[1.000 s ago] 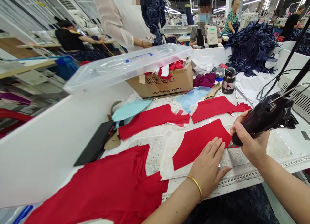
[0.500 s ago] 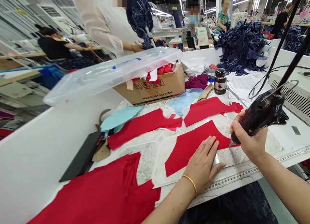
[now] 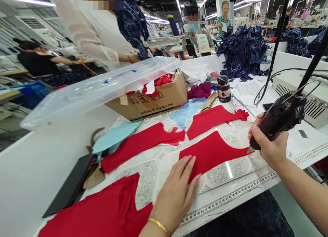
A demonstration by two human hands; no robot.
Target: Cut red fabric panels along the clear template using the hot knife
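Note:
My left hand [image 3: 174, 192] lies flat with fingers stretched out on the lower left end of a red fabric piece [image 3: 212, 151] on the glass-topped table. My right hand [image 3: 269, 146] is wrapped round a black corded hand tool [image 3: 282, 115], whose metal tip touches the right end of that red piece. Two more red cut pieces [image 3: 139, 146] [image 3: 214, 117] lie just beyond it, and a larger red cloth [image 3: 99, 213] lies at the near left.
A cardboard box [image 3: 151, 100] of scraps carries a clear plastic lid [image 3: 97, 88]. A dark jar [image 3: 223, 88], papers, a navy fabric pile [image 3: 243, 49], a white machine [image 3: 315, 103] and a tape measure [image 3: 230, 197] along the table edge surround the pieces. People work behind.
My left hand has slid left along the red piece, from near the tool's tip to the piece's far left end. The right hand keeps the tool at the right end.

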